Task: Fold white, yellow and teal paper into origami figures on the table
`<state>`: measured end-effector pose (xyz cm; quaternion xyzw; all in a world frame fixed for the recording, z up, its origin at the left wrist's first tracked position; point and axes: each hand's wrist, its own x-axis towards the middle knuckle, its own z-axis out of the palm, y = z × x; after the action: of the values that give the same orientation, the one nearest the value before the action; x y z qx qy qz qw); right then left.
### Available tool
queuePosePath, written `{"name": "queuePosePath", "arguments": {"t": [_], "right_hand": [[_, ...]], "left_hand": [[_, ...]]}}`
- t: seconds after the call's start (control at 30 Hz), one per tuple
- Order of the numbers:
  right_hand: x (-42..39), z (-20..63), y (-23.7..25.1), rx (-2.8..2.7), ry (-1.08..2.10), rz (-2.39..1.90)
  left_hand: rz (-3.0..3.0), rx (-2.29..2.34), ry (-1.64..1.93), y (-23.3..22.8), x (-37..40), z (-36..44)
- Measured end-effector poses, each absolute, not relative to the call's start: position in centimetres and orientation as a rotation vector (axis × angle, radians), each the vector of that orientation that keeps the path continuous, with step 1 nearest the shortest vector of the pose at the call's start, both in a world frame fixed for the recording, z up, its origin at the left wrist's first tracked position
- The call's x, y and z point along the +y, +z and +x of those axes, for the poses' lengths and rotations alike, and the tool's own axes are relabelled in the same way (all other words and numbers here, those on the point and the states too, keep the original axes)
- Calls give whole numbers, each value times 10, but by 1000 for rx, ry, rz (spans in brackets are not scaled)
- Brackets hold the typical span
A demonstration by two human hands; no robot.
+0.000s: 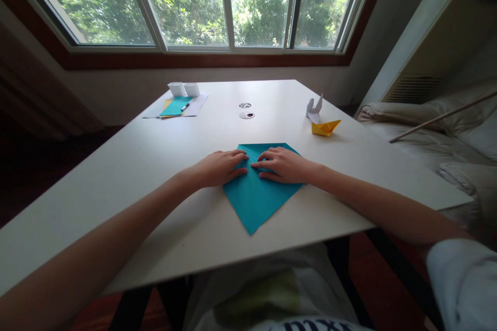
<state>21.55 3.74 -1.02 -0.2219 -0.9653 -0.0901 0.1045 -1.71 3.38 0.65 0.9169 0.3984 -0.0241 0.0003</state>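
Both hands, left hand (pixel 219 168) and right hand (pixel 282 165), pressed flat, fingers together, on teal folded paper (pixel 258 194) mid-frame on white tabletop (pixel 116 176).

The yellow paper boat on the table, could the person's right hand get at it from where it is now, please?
Probably yes. The right hand lies flat on the blue paper, and only bare table lies between it and the yellow paper boat. The white folded figure sits behind the boat, out of the way.
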Motion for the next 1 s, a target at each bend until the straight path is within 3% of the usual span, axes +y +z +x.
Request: {"name": "queuePosePath", "arguments": {"t": [0.57,0.77,1.0], "right_hand": [[44,222,-1,-2849,-209,-673],[65,246,11,-2645,-188,-1061],[85,267,8,-2524,400,-1326]], "left_hand": [[2882,1213,56,-12,43,-20],[2877,1208,32,-10,42,-19],[2878,1206,3,-9,42,-18]]}}
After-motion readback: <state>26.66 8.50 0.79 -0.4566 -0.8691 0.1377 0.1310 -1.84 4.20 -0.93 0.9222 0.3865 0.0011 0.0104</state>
